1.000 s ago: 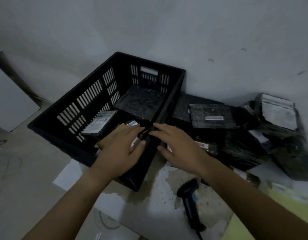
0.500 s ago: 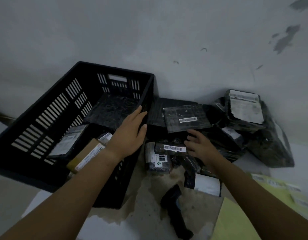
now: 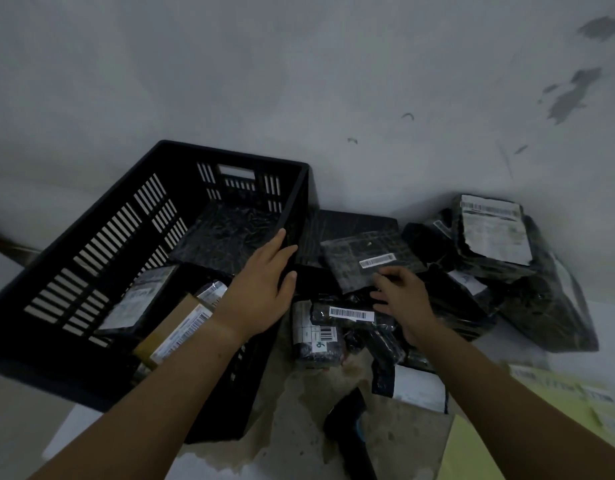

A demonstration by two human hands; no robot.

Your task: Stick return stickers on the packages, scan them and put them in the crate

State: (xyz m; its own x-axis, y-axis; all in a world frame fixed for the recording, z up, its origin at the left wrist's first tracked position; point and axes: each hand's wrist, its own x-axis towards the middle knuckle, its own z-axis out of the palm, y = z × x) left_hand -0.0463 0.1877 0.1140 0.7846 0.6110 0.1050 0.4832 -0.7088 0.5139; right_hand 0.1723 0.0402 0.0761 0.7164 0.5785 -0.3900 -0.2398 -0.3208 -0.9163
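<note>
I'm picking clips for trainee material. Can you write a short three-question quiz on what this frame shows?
1. True or false: the left hand rests on the rim of the crate, on the side nearest the loose packages.
2. Where is the scanner? A) inside the crate; B) on the surface between the two forearms; C) in the right hand.
3. In a few words: what is the right hand reaching onto?

Key: 1 true; 2 B; 3 the pile of black packages beside the crate.
</note>
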